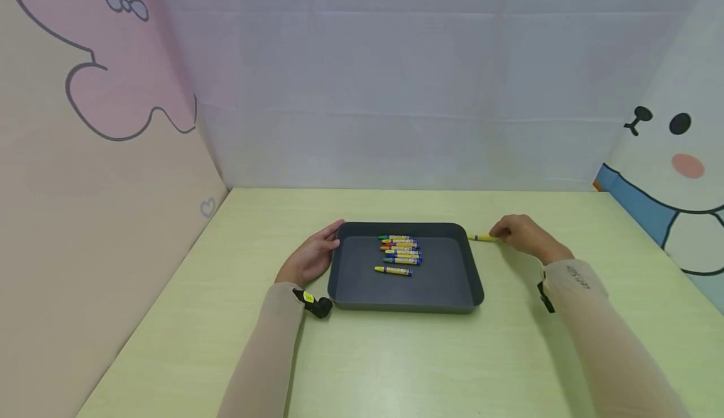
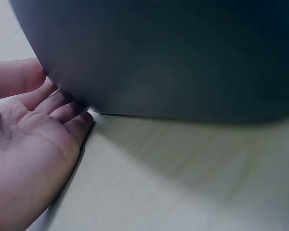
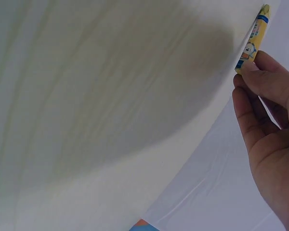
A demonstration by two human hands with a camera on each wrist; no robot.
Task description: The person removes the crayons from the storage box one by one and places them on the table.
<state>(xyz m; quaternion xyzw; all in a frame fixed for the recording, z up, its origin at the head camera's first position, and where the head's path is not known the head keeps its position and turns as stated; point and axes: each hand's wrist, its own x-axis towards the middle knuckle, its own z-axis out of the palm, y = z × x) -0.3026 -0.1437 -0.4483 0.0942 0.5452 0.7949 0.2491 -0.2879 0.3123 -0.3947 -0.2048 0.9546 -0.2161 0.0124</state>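
A dark grey baking tray (image 1: 435, 280) lies on the table, with several crayons (image 1: 401, 260) side by side in a stack-like row in it. One yellow-wrapped crayon (image 1: 393, 271) lies a little apart, nearer the front. My left hand (image 1: 310, 258) holds the tray's left side; in the left wrist view the thumb meets its outer wall and the other fingertips reach its lower edge. Beyond the tray's right rim, my right hand (image 1: 523, 236) pinches the end of a yellow crayon (image 3: 254, 41) between thumb and fingers. That crayon's tip points left towards the tray.
The pale wood-grain table (image 1: 390, 361) extends around the tray on every side. A whitish sheet (image 1: 367, 91) rises behind the far edge. Printed cartoon panels stand at the left (image 1: 130, 217) and at the right (image 1: 690, 198).
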